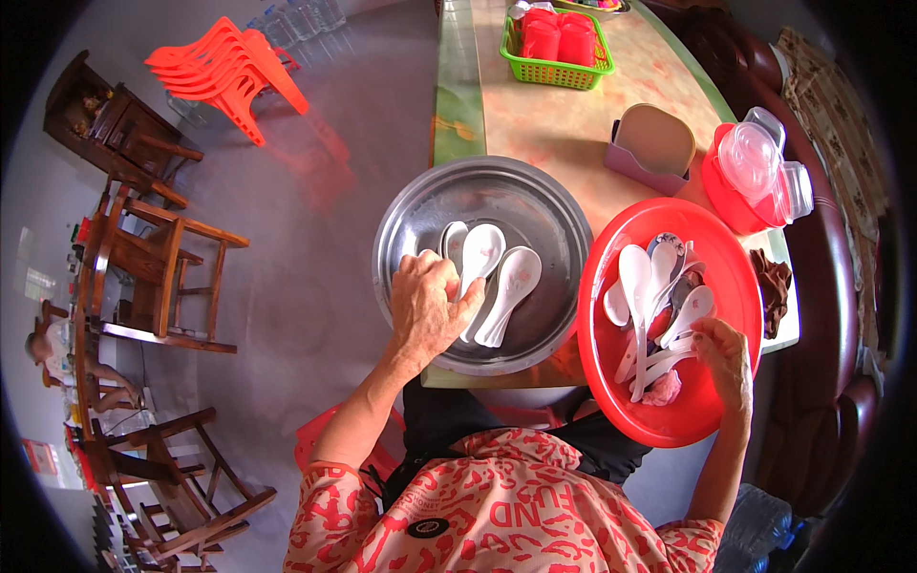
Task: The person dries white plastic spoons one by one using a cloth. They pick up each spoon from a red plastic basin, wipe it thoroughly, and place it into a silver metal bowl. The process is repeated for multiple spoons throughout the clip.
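My left hand is over the left side of a steel basin, its thumb and fingers at the handle of a white soup spoon. Beside that spoon in the basin lie more white soup spoons, a stack among them. My right hand is at the right side of a red plastic basin, its fingertips on the handle of a white spoon. Mixed spoons, a long white ladle-like spoon and a crumpled pink cloth or scrubber lie in the red basin.
A marble-patterned table bears a green basket with red cups, a purple holder, a red container with clear lids, and a brown cloth. Stacked orange stools and wooden chairs stand left; a person sits far left.
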{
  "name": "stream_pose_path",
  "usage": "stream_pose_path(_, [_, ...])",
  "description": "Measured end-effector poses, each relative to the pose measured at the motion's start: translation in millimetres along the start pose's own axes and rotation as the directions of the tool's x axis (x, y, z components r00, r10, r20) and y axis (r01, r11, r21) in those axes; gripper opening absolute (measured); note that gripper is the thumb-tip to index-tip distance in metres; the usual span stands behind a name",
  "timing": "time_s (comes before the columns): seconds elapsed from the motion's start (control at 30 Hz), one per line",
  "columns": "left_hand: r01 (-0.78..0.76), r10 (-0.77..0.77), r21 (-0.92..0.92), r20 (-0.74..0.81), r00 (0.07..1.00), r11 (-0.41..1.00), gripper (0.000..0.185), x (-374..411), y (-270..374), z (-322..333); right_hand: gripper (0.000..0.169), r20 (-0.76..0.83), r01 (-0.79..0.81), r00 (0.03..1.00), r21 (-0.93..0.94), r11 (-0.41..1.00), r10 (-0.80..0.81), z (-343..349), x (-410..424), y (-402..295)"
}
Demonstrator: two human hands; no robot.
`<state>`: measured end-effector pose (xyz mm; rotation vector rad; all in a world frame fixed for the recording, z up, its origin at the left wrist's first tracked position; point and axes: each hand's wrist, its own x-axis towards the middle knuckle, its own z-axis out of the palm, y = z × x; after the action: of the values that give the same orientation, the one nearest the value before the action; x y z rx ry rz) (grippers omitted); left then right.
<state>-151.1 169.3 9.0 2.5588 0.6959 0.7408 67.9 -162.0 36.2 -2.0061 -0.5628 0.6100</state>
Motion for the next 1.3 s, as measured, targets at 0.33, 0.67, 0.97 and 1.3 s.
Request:
stream_pose_path(0.33, [0.152, -0.144, -0.090, 0.091, 0.985, 0.984, 0.032, 0, 7, 4, 0.021, 0.067, 0.110, 0.993, -0.308, 0.945, -0.094, 0, -21, -5])
stream_pose_path(0.67, [-0.070, 0.071, 0.036, -0.051, 0.996, 0.997, 0.029, 9, 35, -2, 0.024, 0.320, 0.232, 0.946, -0.559, 0.796, -0.051, 0, -35, 2])
stream_pose_path(0.97, [-0.425, 0.440, -0.140, 0.105, 0.892, 0.894, 0.023, 28, 129, 34, 0.021, 0.404, 0.309, 0.915, -0.722, 0.619, 0.014, 14, -31, 8])
stream_pose_path(1.3, [-0.624, 0.603, -0.053, 0.333, 0.725, 0.780, 0.024, 21, 198, 134, 0.020, 0.368, 0.314, 0.930, -0.773, 0.551, -0.013, -6, -25, 13])
